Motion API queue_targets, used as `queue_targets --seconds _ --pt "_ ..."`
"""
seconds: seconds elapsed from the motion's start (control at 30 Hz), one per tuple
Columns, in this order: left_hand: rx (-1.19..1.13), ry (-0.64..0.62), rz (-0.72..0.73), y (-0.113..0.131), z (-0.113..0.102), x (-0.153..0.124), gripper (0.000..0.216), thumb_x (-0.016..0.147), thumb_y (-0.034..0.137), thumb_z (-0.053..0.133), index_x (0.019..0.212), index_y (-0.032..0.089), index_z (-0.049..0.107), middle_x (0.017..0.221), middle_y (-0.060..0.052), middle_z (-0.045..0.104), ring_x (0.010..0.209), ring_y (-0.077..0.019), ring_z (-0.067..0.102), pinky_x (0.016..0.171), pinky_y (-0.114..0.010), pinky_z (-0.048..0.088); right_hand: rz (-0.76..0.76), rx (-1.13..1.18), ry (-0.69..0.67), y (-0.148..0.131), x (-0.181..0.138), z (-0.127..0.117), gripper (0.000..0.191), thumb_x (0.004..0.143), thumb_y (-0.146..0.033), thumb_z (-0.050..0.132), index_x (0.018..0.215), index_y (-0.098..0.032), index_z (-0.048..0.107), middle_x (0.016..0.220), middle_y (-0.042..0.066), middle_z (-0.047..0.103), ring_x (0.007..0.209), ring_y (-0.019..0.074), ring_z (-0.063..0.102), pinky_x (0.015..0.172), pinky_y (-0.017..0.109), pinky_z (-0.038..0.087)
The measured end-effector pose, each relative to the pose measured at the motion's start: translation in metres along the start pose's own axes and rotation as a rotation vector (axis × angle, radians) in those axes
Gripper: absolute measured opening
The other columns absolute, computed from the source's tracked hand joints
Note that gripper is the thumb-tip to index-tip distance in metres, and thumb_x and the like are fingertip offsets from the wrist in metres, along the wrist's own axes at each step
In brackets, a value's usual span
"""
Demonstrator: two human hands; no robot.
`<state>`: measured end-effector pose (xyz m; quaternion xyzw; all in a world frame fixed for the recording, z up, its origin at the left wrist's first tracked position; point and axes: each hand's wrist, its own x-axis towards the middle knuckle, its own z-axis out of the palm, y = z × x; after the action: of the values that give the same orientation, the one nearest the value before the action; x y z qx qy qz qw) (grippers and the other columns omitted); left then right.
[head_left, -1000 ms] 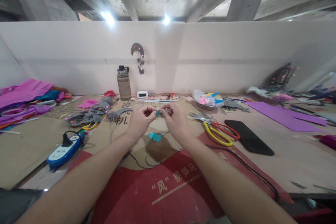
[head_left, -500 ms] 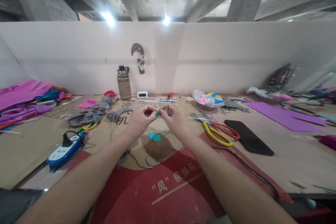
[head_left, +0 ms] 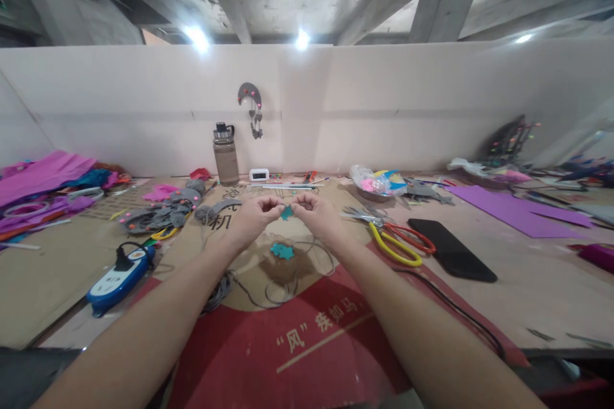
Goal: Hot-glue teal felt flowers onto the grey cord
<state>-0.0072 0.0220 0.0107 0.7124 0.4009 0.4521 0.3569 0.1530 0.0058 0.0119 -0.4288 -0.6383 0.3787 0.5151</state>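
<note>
Between the fingertips of my left hand [head_left: 256,217] and my right hand [head_left: 314,214] is a small teal star-shaped cutout [head_left: 286,213]. Both hands pinch it from opposite sides, raised over the cardboard. Below them, more teal star cutouts [head_left: 282,251] lie overlapping on the brown part of the cardboard sheet [head_left: 307,364]. Thin grey yarn [head_left: 249,294] loops loosely around these and bunches by my left forearm. A ball of grey yarn [head_left: 205,213] and a curved grey felt piece [head_left: 225,206] rest left of my left hand.
Scissors [head_left: 396,246] with yellow and red handles lie right of my hands, beside a black phone [head_left: 453,249]. On the left sit a blue power strip [head_left: 119,281] and grey felt pieces [head_left: 163,214]. A bottle [head_left: 225,156] and a small clock [head_left: 259,175] stand near the wall.
The teal star between my fingers has turned so that more of its face shows. My hands stay almost in place, and the view has shifted slightly.
</note>
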Motion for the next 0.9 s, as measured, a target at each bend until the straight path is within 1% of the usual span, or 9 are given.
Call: queue_targets --seconds 0.17,0.23,0.47,0.57,0.67,0.8,0.9 --pt "-0.046 -0.046 -0.024 -0.0022 -0.0007 0.0005 0.025 0.069 0.039 0.063 0.076 0.015 0.063 0.063 0.003 0.054 0.058 -0.0099 0.044 0.057 -0.023 0.034 0.045 0.051 -0.021 0.0 -0.0021 -0.0003 0.018 0.07 -0.034 0.057 0.074 -0.017 0.056 0.054 -0.007 0.045 0.045 0.0062 0.033 0.043 0.019 0.026" --pt "-0.04 -0.056 -0.033 -0.0022 -0.0008 0.0003 0.026 0.07 0.041 0.062 0.076 0.016 0.063 0.062 0.003 0.053 0.058 -0.0099 0.043 0.057 -0.023 0.034 0.054 0.066 -0.018 0.0011 -0.0022 -0.0008 0.02 0.07 -0.036 0.057 0.074 -0.017 0.056 0.054 -0.007 0.044 0.044 0.0057 0.03 0.042 0.019 0.023" --pt "-0.04 -0.103 -0.04 -0.0026 -0.0022 0.0 0.03 0.071 0.041 0.061 0.089 0.016 0.065 0.066 0.002 0.056 0.059 -0.0097 0.044 0.058 -0.023 0.035 0.093 0.079 -0.004 0.0047 -0.0004 -0.0022 0.023 0.069 -0.038 0.059 0.073 -0.017 0.054 0.056 -0.005 0.044 0.044 0.0052 0.029 0.041 0.019 0.02" --pt "-0.008 -0.099 -0.03 -0.0016 -0.0019 -0.0004 0.029 0.072 0.042 0.06 0.085 0.016 0.063 0.062 0.003 0.053 0.056 -0.009 0.042 0.054 -0.022 0.033 0.102 0.078 0.013 0.0033 -0.0015 -0.0015 0.021 0.068 -0.036 0.058 0.074 -0.017 0.054 0.056 -0.006 0.044 0.044 0.0052 0.029 0.041 0.019 0.021" --pt "0.005 -0.095 -0.051 0.0001 -0.0011 -0.0011 0.028 0.072 0.043 0.059 0.079 0.016 0.06 0.057 0.005 0.048 0.05 -0.0075 0.039 0.049 -0.021 0.029 0.1 0.079 0.015 0.0014 -0.0028 -0.0005 0.019 0.068 -0.035 0.058 0.073 -0.017 0.054 0.055 -0.006 0.043 0.044 0.0054 0.03 0.042 0.019 0.021" --pt "-0.027 -0.111 -0.094 0.0021 0.0001 -0.0019 0.027 0.072 0.042 0.059 0.079 0.016 0.058 0.052 0.006 0.044 0.043 -0.0055 0.034 0.042 -0.019 0.024 0.101 0.078 0.007 0.0003 -0.0032 0.0005 0.018 0.068 -0.034 0.058 0.072 -0.017 0.054 0.054 -0.006 0.042 0.044 0.0054 0.03 0.042 0.019 0.021" --pt "-0.088 -0.123 -0.095 0.0034 0.0013 -0.0027 0.026 0.072 0.039 0.06 0.081 0.015 0.057 0.052 0.007 0.043 0.041 -0.0043 0.032 0.041 -0.019 0.023 0.101 0.091 0.008 -0.0001 -0.0035 0.0006 0.018 0.068 -0.034 0.058 0.072 -0.017 0.054 0.052 -0.007 0.041 0.044 0.0055 0.029 0.042 0.019 0.021"
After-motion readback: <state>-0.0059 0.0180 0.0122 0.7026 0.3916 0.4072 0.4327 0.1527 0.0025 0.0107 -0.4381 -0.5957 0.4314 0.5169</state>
